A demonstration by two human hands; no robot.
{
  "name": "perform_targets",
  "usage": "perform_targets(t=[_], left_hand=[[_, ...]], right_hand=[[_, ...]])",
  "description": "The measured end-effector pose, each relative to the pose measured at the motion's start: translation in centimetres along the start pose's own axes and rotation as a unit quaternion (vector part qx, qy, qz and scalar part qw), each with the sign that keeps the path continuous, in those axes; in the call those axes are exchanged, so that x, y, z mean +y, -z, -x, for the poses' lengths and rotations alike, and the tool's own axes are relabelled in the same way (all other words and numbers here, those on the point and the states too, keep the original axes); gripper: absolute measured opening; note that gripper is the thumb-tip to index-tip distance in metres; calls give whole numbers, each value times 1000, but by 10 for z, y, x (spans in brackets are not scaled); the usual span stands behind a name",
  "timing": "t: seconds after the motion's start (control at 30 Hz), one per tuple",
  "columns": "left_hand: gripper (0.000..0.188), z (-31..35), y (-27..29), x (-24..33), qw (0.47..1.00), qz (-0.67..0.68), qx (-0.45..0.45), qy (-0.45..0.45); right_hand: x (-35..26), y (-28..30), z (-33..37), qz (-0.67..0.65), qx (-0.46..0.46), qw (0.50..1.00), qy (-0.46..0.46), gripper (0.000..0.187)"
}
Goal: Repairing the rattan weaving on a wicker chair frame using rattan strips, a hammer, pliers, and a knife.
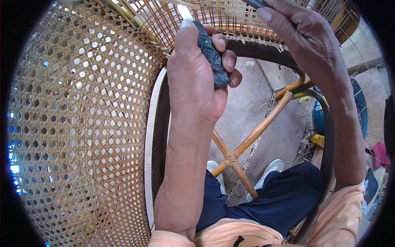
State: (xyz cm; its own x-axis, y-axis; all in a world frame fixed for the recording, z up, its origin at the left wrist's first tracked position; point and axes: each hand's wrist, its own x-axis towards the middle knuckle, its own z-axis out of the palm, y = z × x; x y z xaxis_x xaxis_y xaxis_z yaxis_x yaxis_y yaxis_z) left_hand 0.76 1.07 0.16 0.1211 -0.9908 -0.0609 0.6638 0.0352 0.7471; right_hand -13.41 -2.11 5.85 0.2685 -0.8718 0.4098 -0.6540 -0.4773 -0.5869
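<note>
My left hand (197, 74) is wrapped around a knife (212, 55) with a thick, black-bound handle. Its bright, flat blade points up and away past my thumb. At the upper right my right hand (302, 31) is closed, thumb pressed against a dark object (256, 3) that the picture's top edge cuts off, so its kind is hidden. Behind both hands lies an open-weave rattan panel (238, 18), with short cane ends sticking out along its lower edge. A finer cane-webbing panel (94, 123) curves along my left side.
Crossed rattan poles (231, 158) tied at the middle stand between my feet. A dark curved rim (160, 123) surrounds my legs. On the right are a teal bucket (319, 117), a yellow object (317, 140) and pink cloth (382, 154). Cane scraps litter the floor (263, 111).
</note>
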Motion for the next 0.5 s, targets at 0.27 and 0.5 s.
perform_targets(t=[0.27,0.5], left_hand=[[24,-3,-4,0,1000,16,7,2],[24,7,-5,-2,1000,0,0,2]], right_hand=[[-3,3,-6,9,-27,999,41,25],[-16,16,-12,70,-90,993,-4,27]])
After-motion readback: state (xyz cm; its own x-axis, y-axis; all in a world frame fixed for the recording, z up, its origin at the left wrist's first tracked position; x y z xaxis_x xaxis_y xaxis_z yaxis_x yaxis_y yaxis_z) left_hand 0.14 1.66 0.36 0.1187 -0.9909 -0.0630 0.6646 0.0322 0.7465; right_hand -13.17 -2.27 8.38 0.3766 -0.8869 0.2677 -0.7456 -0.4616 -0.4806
